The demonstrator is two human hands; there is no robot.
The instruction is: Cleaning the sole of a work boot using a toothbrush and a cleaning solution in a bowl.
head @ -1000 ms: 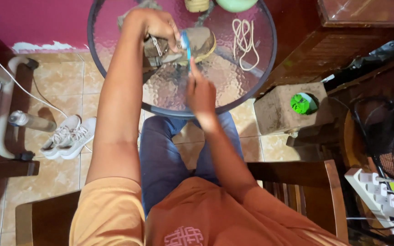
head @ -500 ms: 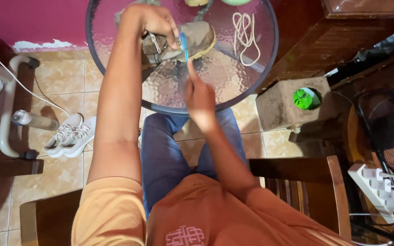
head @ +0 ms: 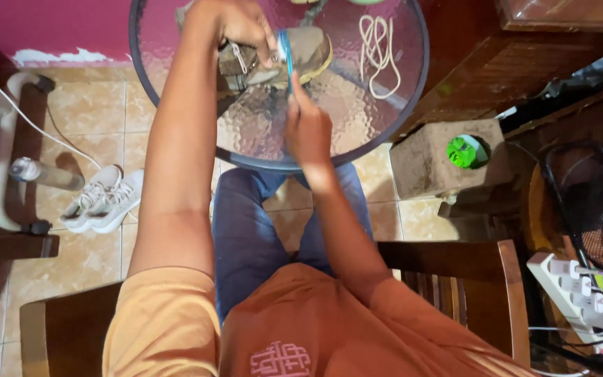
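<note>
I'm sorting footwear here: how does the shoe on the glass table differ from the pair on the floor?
The shoe on the table is brownish-tan and looks grimy; the white sneakers on the tiled floor are pale. The table shoe has its lace out, with a coiled lace beside it; the sneakers are laced. The left hand grips the table shoe while the right hand holds a blue brush to it; nobody touches the sneakers. Both are lace-up shoes.

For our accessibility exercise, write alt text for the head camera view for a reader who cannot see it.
Seen from above, a seated person's left hand steadies a worn shoe on a round glass table while the right hand holds a blue brush to it. Loose laces lie beside.
</note>
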